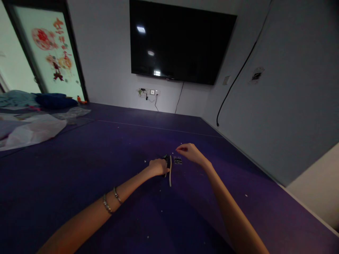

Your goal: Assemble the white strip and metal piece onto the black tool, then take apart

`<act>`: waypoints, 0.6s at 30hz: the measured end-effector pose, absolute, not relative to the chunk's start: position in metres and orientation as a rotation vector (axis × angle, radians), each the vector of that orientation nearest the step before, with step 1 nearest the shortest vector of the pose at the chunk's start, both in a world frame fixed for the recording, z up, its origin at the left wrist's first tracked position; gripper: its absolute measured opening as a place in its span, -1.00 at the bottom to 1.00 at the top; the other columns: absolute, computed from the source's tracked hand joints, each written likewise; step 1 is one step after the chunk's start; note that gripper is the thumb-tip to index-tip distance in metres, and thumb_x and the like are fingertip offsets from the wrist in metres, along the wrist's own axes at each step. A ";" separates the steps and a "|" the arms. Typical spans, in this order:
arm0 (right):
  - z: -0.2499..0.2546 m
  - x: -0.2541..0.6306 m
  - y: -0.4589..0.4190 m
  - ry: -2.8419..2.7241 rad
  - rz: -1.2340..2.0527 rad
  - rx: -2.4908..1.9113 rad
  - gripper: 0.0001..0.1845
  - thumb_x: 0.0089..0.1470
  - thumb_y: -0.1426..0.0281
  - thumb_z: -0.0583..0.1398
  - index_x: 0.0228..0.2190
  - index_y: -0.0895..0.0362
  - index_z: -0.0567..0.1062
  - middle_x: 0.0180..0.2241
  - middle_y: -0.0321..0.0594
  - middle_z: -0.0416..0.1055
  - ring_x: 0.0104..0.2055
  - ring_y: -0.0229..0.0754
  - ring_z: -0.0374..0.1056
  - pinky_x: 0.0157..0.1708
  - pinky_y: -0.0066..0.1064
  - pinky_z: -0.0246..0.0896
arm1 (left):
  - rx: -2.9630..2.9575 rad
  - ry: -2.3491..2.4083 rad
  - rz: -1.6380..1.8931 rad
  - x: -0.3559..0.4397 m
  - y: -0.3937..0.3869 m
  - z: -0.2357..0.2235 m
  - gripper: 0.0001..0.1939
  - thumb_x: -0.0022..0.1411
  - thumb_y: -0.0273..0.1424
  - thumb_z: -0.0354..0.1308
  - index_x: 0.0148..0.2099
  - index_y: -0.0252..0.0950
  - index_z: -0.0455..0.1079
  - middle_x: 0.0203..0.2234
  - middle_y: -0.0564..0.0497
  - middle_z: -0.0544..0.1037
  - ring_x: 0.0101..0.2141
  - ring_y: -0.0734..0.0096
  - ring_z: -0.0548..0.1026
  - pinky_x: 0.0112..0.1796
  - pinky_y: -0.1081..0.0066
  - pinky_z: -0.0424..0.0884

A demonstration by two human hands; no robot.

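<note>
My left hand (158, 166) is closed around a small dark object (167, 161) at the middle of the purple floor covering, its kind partly hidden by the fingers. Along the right side of that object runs a thin, pale, slightly bent strip (170, 176), whose lower end reaches toward me. My right hand (190, 152) hovers to the right with thumb and fingertips pinched together; anything between them is too small to make out. Just below those fingertips, a small flat piece with dark and light markings (177, 160) lies on the floor covering.
White scraps dot the purple floor covering (119, 141). At left lie crumpled plastic sheeting (39, 130) and a dark blue cloth bundle (57, 100). A television (182, 42) hangs on the far wall above power sockets (152, 92). A black cable (235, 77) dangles down the right wall.
</note>
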State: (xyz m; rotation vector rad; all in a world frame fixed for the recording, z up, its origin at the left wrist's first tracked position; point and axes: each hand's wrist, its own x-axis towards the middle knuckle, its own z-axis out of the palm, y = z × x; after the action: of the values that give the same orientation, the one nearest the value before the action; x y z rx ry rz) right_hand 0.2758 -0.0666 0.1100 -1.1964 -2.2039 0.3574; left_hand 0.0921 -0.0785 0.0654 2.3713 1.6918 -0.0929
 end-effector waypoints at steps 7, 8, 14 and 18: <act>0.110 0.268 -0.077 -2.173 0.425 -1.184 -0.78 -0.02 0.43 0.12 -0.38 0.17 0.57 -0.40 -0.19 0.52 -0.36 -0.23 0.39 -0.31 -0.45 0.23 | 2.327 1.737 -0.030 0.100 -0.080 0.055 -0.67 0.11 -0.24 0.01 -0.15 -0.27 0.44 -0.20 -0.19 0.53 -0.14 0.10 0.47 -0.20 0.23 0.38; 0.107 0.269 -0.077 -2.145 0.430 -1.207 -0.78 -0.02 0.43 0.12 -0.39 0.18 0.57 -0.41 -0.19 0.52 -0.37 -0.23 0.39 -0.33 -0.45 0.23 | 2.320 1.741 -0.020 0.099 -0.079 0.053 -0.67 0.11 -0.24 0.00 -0.15 -0.27 0.44 -0.20 -0.19 0.53 -0.14 0.10 0.47 -0.21 0.24 0.39; 0.087 0.277 -0.078 -1.914 0.544 -1.449 -0.77 -0.08 0.42 0.14 -0.38 0.21 0.56 -0.50 -0.21 0.46 -0.55 -0.29 0.31 -0.66 -0.55 0.17 | 2.309 1.780 0.105 0.088 -0.076 0.049 -0.65 0.18 -0.21 -0.09 -0.14 -0.26 0.41 -0.20 -0.16 0.53 -0.16 0.15 0.48 -0.23 0.30 0.39; 0.073 0.270 -0.079 -1.675 0.723 -1.487 -0.79 -0.09 0.44 0.17 -0.35 0.23 0.53 -0.49 -0.21 0.44 -0.55 -0.30 0.31 -0.72 -0.58 0.19 | 2.300 1.787 0.279 0.086 -0.078 0.054 -0.63 0.20 -0.17 -0.11 -0.20 -0.30 0.41 -0.23 -0.17 0.53 -0.19 0.16 0.49 -0.25 0.30 0.38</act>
State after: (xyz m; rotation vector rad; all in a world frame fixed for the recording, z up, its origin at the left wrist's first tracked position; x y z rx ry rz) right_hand 0.2699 -0.0792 0.0726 -1.4874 -1.6747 0.7227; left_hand 0.0864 -0.0780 0.0536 2.3004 1.7872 0.2795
